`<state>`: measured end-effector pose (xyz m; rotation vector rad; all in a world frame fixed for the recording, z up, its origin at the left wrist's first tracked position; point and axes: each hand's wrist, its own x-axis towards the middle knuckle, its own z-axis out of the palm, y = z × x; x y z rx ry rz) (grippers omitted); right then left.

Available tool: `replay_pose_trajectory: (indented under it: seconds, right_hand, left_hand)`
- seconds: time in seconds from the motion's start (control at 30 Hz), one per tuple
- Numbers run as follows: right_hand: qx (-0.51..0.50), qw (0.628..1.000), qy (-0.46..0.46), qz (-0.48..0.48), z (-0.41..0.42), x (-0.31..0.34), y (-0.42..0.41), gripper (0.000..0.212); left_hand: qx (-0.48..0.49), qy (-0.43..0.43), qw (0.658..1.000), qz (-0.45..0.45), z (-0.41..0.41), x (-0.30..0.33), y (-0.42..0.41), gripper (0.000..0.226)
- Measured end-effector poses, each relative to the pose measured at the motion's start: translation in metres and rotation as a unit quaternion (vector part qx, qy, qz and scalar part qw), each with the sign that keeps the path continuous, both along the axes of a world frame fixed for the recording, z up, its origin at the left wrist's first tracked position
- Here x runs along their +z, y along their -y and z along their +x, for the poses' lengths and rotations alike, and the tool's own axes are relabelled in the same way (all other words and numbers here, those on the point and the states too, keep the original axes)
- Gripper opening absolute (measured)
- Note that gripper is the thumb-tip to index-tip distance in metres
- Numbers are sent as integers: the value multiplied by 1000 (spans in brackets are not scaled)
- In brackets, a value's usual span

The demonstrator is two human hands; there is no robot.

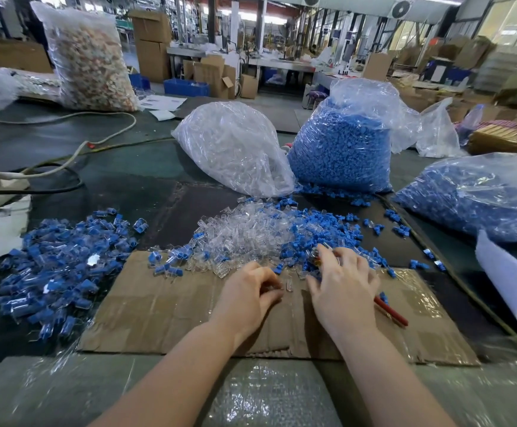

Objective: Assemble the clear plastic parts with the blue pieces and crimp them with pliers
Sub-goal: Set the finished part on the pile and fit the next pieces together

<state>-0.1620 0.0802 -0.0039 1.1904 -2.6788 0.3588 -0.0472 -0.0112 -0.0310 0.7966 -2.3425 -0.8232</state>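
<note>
- Bubble wrap, clear and sheeted [269,392], covers the nearest edge of the dark work table [134,180].
- Flat brown cardboard sheet [158,306], partly taped, lies on the table beyond it; both hands work above it.
- Left hand [248,295]: fingers curled, pinching a small clear plastic part [288,285] at the fingertips, just over the cardboard.
- Right hand [345,291]: fingers bent, reaching into the edge of the loose parts; red-handled pliers [391,312] lie under the palm with handles projecting to the right. Whether the hand grips them cannot be told.
- Mixed heap of loose clear plastic parts [245,235] and small blue plastic pieces [322,229] sits at the cardboard's far edge, touching the right fingertips.
- Pile of assembled clear-and-blue units [60,260] lies to the left, apart from the heap.
- Behind the heap: a clear bag of clear parts [235,146], tilted, beside an upright bag of blue pieces [343,143].
- A third bag of blue pieces [473,198] lies at far right.
- White cable [66,158] runs across the table at left.
- Tall bag of pale mixed pieces [88,57] stands at the far left.
</note>
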Motion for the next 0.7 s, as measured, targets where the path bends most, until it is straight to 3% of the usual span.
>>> replay_pose_trajectory:
  seconds: [0.1,0.23,0.4,0.7]
  right_hand:
    - [67,998,0,-9,4,-4,14,39]
    - [114,993,-8,5,10,-10,28,41]
    - [114,992,-27,39,11,-10,41,24]
    - [125,988,-23,87,6,0,49,21]
  left_hand:
    - [43,-53,997,19,2,-3,1,9]
    - [94,-118,986,74,4,-5,5,9]
    - [102,-106,986,79,5,-5,4,19]
    - [102,-111,986,78,5,-4,4,18]
